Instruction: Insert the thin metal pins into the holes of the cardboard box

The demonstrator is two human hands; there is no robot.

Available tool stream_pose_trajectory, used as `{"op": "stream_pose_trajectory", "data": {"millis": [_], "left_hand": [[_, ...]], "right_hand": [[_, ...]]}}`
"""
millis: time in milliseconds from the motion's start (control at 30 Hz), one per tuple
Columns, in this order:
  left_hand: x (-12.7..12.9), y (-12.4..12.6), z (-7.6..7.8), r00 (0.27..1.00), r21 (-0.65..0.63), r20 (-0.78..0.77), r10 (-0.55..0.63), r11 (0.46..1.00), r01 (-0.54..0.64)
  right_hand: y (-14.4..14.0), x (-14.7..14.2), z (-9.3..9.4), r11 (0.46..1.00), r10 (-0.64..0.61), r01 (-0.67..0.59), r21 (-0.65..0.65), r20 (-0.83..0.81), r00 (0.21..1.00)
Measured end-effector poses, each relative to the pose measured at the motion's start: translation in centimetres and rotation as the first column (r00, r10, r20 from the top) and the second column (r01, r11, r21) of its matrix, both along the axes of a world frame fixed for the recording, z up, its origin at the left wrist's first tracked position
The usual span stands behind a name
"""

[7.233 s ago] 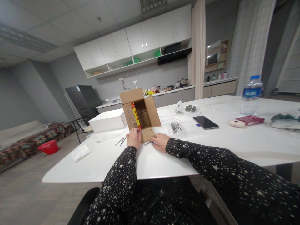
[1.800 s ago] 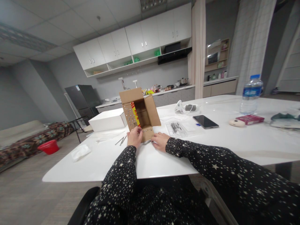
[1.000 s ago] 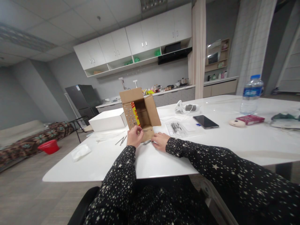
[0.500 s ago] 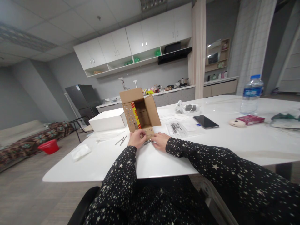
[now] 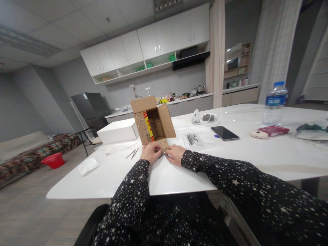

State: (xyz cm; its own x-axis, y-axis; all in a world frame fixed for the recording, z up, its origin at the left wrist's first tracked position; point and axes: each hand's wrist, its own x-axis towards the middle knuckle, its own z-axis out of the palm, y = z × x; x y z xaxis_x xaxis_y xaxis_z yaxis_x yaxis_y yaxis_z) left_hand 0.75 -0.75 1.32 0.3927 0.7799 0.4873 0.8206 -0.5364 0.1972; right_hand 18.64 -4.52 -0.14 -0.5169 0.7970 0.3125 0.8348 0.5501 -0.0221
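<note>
Now the left hand (image 5: 150,152) sits lower than a second ago: it has dropped from the box's studded left flap to the desk (image 5: 179,174), fingers curled at the front flap's edge, its grip apparently pinching something small; too small to tell what. Just left of it lie loose nails (image 5: 132,153). Directly behind both hands stands the open cardboard box (image 5: 153,123), front flap down between them. The right hand (image 5: 175,154) has not moved, palm down, grip relaxed, fingertips on the nails (image 5: 162,155) beside the flap. Judged: one nail placed, another being picked up.
</note>
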Motion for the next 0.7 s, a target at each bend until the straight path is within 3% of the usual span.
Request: {"op": "stream_pose_trajectory", "data": {"millis": [400, 700], "left_hand": [[0.04, -0.08, 0.08, 1.0, -0.013, -0.013, -0.003, 1.0, 0.003], [-0.15, 0.04, 0.08, 0.992, -0.009, 0.024, 0.125, 0.992, -0.125]], "right_hand": [[0.09, -0.03, -0.09, 1.0, -0.008, 0.008, -0.002, 0.008, 1.0], [0.15, -0.05, -0.22, 1.0, -0.013, 0.013, -0.001, 0.009, 1.0]]}}
